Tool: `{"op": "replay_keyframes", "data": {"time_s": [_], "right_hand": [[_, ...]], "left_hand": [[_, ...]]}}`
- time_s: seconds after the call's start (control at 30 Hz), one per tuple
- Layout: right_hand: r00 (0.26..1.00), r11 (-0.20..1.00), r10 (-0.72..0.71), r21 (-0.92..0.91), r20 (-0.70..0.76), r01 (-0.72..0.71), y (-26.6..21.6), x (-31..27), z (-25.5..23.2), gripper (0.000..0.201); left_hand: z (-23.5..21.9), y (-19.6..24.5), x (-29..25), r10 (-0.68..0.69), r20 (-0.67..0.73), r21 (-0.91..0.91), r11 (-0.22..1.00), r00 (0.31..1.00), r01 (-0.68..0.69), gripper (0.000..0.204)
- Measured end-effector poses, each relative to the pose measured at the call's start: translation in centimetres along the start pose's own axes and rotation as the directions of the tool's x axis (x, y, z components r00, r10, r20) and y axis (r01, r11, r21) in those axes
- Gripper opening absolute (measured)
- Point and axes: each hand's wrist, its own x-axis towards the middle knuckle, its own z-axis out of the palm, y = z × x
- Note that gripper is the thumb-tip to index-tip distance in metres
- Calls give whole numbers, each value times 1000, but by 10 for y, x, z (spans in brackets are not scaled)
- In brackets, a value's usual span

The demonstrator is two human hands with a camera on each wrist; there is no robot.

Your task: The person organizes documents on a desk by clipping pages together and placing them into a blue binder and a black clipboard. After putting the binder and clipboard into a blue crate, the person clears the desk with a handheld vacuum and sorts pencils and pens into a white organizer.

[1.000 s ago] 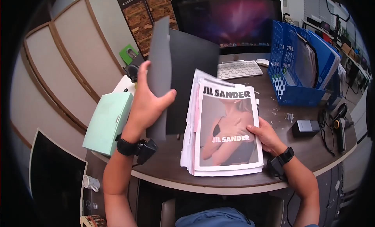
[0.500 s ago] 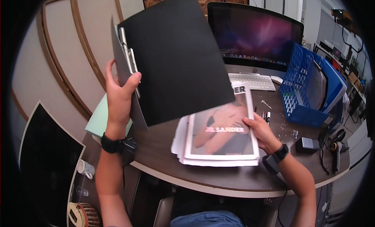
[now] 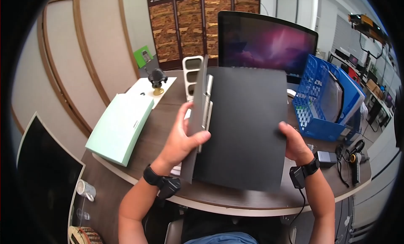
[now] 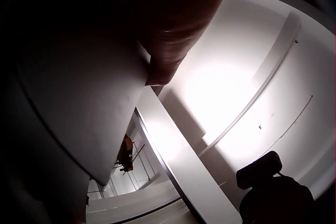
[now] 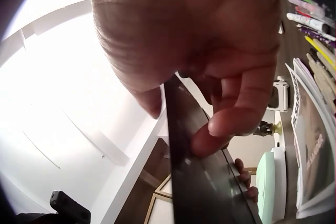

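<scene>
A black folder (image 3: pixel 246 130) with metal clips along its spine is held upright above the desk, hiding most of the paper stack behind it. My left hand (image 3: pixel 179 139) grips its left cover, thumb on the inner side. At the folder's right edge my right hand (image 3: pixel 296 145) pinches it, the thumb on the near face. The right wrist view shows the fingers of my right hand (image 5: pixel 210 77) behind the folder (image 5: pixel 197 171), and the magazine-topped stack (image 5: pixel 315 145) lying beyond. In the left wrist view my left hand (image 4: pixel 178 29) is dark against the ceiling.
A mint green box (image 3: pixel 120 126) sits at the desk's left, near a small black figure (image 3: pixel 157 78). The monitor (image 3: pixel 267 46) stands behind, a blue file holder (image 3: pixel 322 128) to the right, with a grey box (image 3: pixel 326 158) and cables. Several pens (image 5: pixel 310 22) lie beside the stack.
The folder has swung down and right, in front of the stack. My right hand has let go of the magazine stack and taken the folder's right edge. My left hand has moved right with the folder.
</scene>
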Motion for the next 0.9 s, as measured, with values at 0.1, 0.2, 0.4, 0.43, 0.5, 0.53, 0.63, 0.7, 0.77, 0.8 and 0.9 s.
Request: {"op": "replay_keyframes", "data": {"time_s": [0.1, 0.2, 0.4, 0.43, 0.5, 0.53, 0.63, 0.7, 0.77, 0.8, 0.9], "right_hand": [[979, 996, 59, -54, -196, -70, -3, -20, 2, 42], [982, 970, 62, -221, -180, -102, 1, -41, -8, 39], [970, 931, -133, -362, -204, 52, 5, -74, -12, 30], [958, 929, -153, -367, -243, 56, -1, -82, -19, 33], [867, 910, -245, -412, -433, 52, -14, -102, -35, 38], [761, 892, -318, -450, -566, 38, -21, -113, -41, 42], [543, 856, -500, -481, -675, 191, -69, -144, -49, 47], [465, 758, -646, -579, -605, 300, -97, -155, -61, 42], [425, 704, -706, -632, -567, 325, -119, -157, -75, 38], [422, 637, -751, -727, -508, 257, -128, -156, -84, 33], [437, 482, -805, -872, -400, 89, -152, -138, -123, 29]], "left_hand": [[22, -20, 10, 21, 66, 181, 983, 998, -33, 99], [32, -54, 22, 4, -6, 110, 994, 1000, -3, 72], [64, -72, 29, 56, 88, 161, 984, 995, -70, 60], [65, -73, 30, 56, 89, 159, 985, 994, -70, 60], [65, -75, 32, 26, 151, 51, 998, 988, -34, 54], [65, -77, 31, 14, 179, -4, 1000, 984, -13, 51], [59, -95, 34, 1, 144, -66, 998, 990, 9, 41], [60, -98, 34, -68, 128, -82, 993, 989, 79, 32], [58, -102, 34, -79, 150, -108, 990, 986, 96, 31], [58, -103, 35, -85, 175, -127, 986, 981, 108, 30], [59, -101, 33, -87, 167, -117, 987, 982, 108, 28]]}}
